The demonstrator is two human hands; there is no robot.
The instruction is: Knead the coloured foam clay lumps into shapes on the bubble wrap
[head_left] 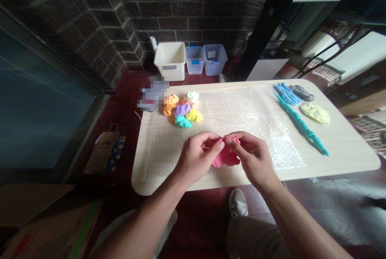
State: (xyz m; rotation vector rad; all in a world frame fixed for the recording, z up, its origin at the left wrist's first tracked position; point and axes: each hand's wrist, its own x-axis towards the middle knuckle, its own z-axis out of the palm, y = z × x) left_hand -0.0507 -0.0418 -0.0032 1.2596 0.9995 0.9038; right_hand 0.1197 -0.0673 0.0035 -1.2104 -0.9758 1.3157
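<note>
A flattened lump of pink modelling clay (225, 157) is held up between both hands above the front part of the table. My left hand (202, 150) pinches its upper left edge between thumb and fingers. Opposite it, my right hand (249, 151) pinches the upper right edge, the thumbs almost meeting. Beyond my hands, on the bubble wrap (169, 154), sits a cluster of small clay lumps: purple (181, 109), teal (182, 121), yellow (194, 116), orange (168, 108), salmon and pale green (192, 97).
On the table's right side (346, 158) lie a long teal clay strip (301, 125), blue clay (286, 94), grey clay (302, 93) and pale yellow clay (315, 113). Behind the table stand a white bin (169, 66) and two clear boxes (214, 64). Paper bags (104, 152) rest at left.
</note>
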